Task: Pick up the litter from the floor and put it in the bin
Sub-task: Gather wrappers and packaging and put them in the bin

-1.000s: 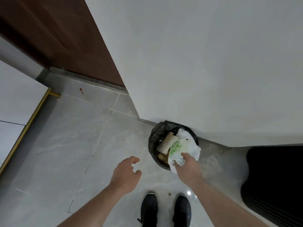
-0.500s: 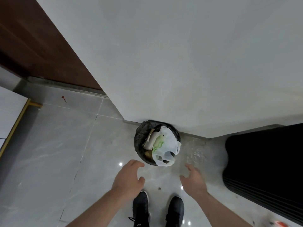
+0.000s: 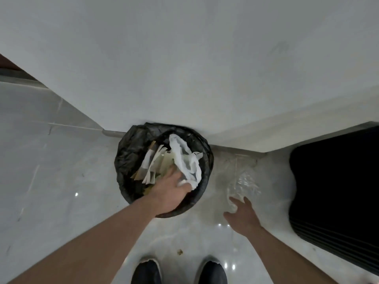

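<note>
A round bin (image 3: 127, 158) lined with a black bag stands on the floor against the white wall. It holds paper scraps and a crumpled white plastic bag (image 3: 184, 154). My left hand (image 3: 170, 193) reaches into the bin, with its fingers on the lower edge of the white bag; whether they grip it is unclear. A crumpled piece of clear plastic film (image 3: 245, 181) lies on the floor to the right of the bin. My right hand (image 3: 242, 218) hovers just below the film with its fingers spread and holds nothing.
A small brown crumb (image 3: 180, 251) lies on the grey tiles in front of my two black shoes (image 3: 146, 271). A black ribbed object (image 3: 336, 191) fills the right side. The white wall (image 3: 184, 68) runs behind the bin.
My left hand has moved forward into the bin onto the white bag. My right hand has moved right towards the clear film. The view has come closer to the bin.
</note>
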`<control>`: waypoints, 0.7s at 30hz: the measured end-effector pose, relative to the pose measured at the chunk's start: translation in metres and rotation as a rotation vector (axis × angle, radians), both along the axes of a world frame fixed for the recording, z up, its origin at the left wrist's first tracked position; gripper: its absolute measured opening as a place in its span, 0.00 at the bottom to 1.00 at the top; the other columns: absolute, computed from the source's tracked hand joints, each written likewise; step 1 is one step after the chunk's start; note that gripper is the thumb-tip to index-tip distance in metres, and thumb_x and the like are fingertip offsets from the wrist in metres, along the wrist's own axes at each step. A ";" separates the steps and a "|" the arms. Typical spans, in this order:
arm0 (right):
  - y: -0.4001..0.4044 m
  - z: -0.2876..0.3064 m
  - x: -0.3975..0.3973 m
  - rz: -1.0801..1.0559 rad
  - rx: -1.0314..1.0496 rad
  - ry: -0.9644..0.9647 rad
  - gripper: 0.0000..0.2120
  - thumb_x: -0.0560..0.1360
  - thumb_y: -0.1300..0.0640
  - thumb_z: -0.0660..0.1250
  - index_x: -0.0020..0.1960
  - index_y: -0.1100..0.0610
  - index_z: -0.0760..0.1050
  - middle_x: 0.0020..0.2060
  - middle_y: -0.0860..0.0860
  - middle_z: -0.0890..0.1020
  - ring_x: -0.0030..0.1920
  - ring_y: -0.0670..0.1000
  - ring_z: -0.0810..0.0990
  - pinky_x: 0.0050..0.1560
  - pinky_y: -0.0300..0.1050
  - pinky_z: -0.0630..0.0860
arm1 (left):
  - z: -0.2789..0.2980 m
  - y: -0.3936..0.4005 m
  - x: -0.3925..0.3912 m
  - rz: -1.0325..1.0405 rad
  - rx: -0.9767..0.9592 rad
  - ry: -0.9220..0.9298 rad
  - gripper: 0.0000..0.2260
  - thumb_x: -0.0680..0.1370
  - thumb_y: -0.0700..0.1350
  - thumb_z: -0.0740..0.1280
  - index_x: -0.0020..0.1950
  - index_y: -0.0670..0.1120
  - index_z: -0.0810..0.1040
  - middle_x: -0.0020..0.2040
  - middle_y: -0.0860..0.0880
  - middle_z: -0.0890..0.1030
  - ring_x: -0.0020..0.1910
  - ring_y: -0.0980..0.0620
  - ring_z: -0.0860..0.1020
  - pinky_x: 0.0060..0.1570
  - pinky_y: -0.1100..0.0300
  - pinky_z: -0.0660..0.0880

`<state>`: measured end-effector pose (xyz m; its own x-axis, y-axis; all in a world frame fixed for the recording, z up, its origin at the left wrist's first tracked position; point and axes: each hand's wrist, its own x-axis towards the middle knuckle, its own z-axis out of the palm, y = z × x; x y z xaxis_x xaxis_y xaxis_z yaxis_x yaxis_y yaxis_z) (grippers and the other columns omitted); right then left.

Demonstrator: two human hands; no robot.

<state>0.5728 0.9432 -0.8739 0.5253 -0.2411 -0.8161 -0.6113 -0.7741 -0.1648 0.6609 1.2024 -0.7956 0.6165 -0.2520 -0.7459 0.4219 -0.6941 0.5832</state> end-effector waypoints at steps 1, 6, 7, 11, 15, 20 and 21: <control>-0.003 -0.014 0.001 0.014 0.002 0.017 0.32 0.76 0.45 0.68 0.77 0.43 0.64 0.81 0.52 0.49 0.72 0.54 0.71 0.67 0.43 0.72 | -0.013 0.002 0.011 0.013 0.007 0.034 0.28 0.75 0.62 0.61 0.75 0.62 0.65 0.77 0.59 0.63 0.75 0.52 0.63 0.76 0.46 0.59; -0.006 -0.060 0.004 0.103 -0.013 0.124 0.33 0.77 0.49 0.65 0.80 0.49 0.59 0.81 0.51 0.45 0.73 0.53 0.70 0.67 0.43 0.72 | -0.039 -0.003 0.038 -0.017 0.119 0.137 0.28 0.78 0.63 0.58 0.78 0.58 0.65 0.78 0.57 0.63 0.77 0.49 0.60 0.76 0.53 0.53; -0.005 -0.062 0.003 0.109 -0.019 0.145 0.35 0.77 0.51 0.65 0.81 0.52 0.56 0.81 0.51 0.45 0.75 0.54 0.67 0.68 0.44 0.71 | -0.033 -0.007 0.040 -0.024 0.104 0.147 0.29 0.78 0.63 0.58 0.78 0.57 0.65 0.78 0.57 0.63 0.77 0.48 0.60 0.76 0.52 0.53; 0.005 -0.048 0.000 -0.004 -0.026 0.151 0.36 0.77 0.58 0.64 0.80 0.62 0.51 0.77 0.57 0.61 0.72 0.58 0.70 0.68 0.47 0.72 | 0.009 -0.004 0.027 -0.024 0.088 0.149 0.26 0.79 0.58 0.58 0.75 0.49 0.69 0.73 0.48 0.70 0.71 0.43 0.68 0.72 0.47 0.65; 0.027 0.031 -0.006 -0.187 0.067 -0.033 0.33 0.80 0.58 0.64 0.81 0.60 0.54 0.80 0.54 0.57 0.76 0.55 0.64 0.72 0.44 0.63 | 0.079 0.028 -0.008 0.059 0.093 0.086 0.14 0.82 0.50 0.61 0.66 0.51 0.76 0.57 0.50 0.82 0.57 0.50 0.79 0.59 0.57 0.75; 0.052 0.173 -0.006 -0.093 0.122 -0.387 0.32 0.78 0.61 0.64 0.80 0.53 0.59 0.79 0.43 0.59 0.77 0.46 0.62 0.74 0.42 0.60 | 0.155 0.071 -0.047 0.035 0.268 -0.052 0.20 0.79 0.48 0.65 0.71 0.60 0.73 0.48 0.58 0.81 0.47 0.59 0.78 0.51 0.66 0.75; 0.057 0.196 -0.004 -0.017 0.152 -0.436 0.32 0.78 0.60 0.64 0.80 0.51 0.59 0.78 0.41 0.59 0.77 0.43 0.60 0.75 0.41 0.60 | 0.167 0.077 -0.052 0.036 0.312 -0.048 0.22 0.80 0.48 0.65 0.73 0.59 0.71 0.57 0.55 0.80 0.55 0.57 0.77 0.57 0.64 0.73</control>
